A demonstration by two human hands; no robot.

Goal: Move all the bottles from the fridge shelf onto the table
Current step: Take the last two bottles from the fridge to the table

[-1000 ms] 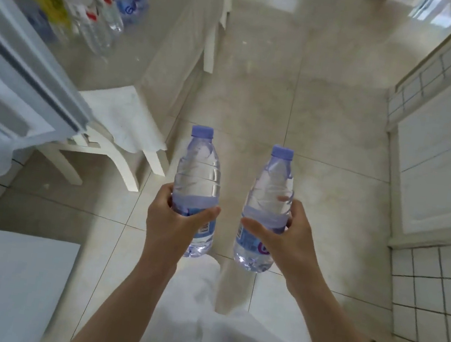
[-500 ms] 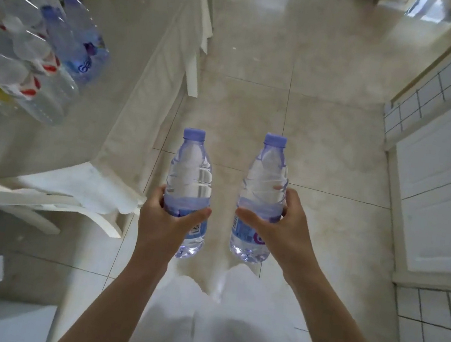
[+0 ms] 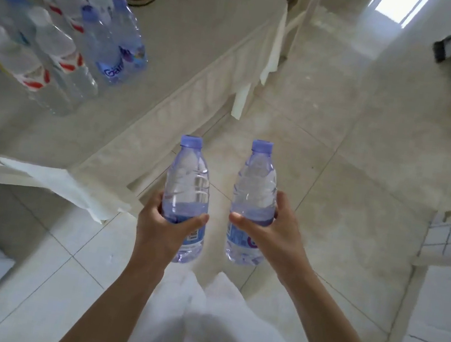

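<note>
Pale tiled kitchen floor (image 3: 326, 133) fills most of the view, with the table (image 3: 195, 49) and its light cloth running along the left; a whole cluster of bottles (image 3: 62, 38) is already standing on that table, well in from its near edge, so a good chunk of the job looks done; can't count them properly, they're blurry. Left hand (image 3: 164, 220) is wrapped around the lower half of one water bottle (image 3: 189, 183), thumb across the front; right hand (image 3: 271, 230) is clamped the same way around a second water bottle (image 3: 255, 187); both bottles are upright, held out over the floor just off the table's near corner, not yet set down. Fridge shelf isn't in view, so no idea how many are left; my guess is these two go next to the cluster.
</note>
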